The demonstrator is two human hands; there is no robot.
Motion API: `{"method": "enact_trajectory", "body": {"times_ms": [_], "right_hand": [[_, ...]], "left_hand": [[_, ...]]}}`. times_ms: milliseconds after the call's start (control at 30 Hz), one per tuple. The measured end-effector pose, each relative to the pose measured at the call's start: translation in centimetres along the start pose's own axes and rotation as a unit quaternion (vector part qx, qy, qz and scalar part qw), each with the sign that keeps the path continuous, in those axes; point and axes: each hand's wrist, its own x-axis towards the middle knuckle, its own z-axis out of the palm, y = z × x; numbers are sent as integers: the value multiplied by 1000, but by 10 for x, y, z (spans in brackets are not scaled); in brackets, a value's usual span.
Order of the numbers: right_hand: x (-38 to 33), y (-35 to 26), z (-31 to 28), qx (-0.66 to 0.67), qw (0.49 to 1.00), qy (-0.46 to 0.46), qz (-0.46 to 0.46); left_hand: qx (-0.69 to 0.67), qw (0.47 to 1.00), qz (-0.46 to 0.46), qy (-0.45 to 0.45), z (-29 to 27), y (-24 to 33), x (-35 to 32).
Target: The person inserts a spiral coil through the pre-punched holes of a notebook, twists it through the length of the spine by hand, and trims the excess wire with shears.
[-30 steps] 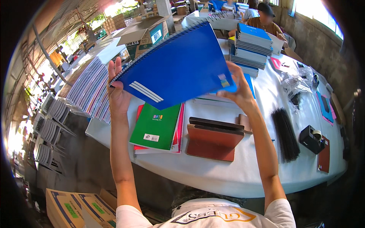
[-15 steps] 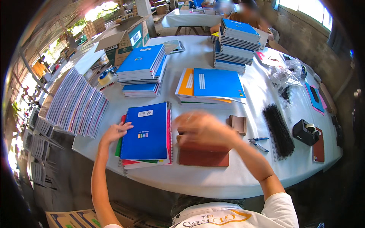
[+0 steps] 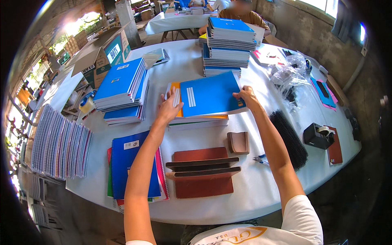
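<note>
My right hand (image 3: 246, 97) pinches the right edge of a light-blue notebook (image 3: 212, 94), whose holed edge faces away from me. The notebook tops a stack of loose covers and pages, with an orange cover (image 3: 175, 87) showing at the left. At that left side my left hand (image 3: 170, 108) rests with fingers spread, its thumb by the blue cover's edge. Nearer to me stands a brown wooden stand (image 3: 204, 190) with two upright boards, beside a small tan block (image 3: 238, 143). Under my left forearm lies a pile of spiral notebooks topped by a dark-blue one (image 3: 122, 163).
Blue notebooks are stacked at left (image 3: 120, 81) and far centre (image 3: 228, 43). A row of spiral notebooks (image 3: 61, 143) stands at far left. On the right lie black coils (image 3: 288, 139), pliers (image 3: 261, 160), a tape dispenser (image 3: 317, 136) and clear plastic (image 3: 290, 73). A person (image 3: 241, 16) sits beyond.
My right hand has moved from above the brown stand to the light-blue notebook's right edge. My left hand has left the dark-blue notebook for the stack's left side. The view has shifted.
</note>
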Motion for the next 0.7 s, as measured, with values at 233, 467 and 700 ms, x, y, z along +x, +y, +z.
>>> {"method": "enact_trajectory", "body": {"times_ms": [233,467,700], "right_hand": [[-110,-91,-52,110,918,17,-382],[-204,-42,-84,217,931,-160,-246],[-263,13,-72,174,943,-140,-247]], "left_hand": [[-596,802,20,-16,-18,16,7],[-650,754,87,38,-110,92,-131],[-555,827,84,31,-113,80,-193]]}}
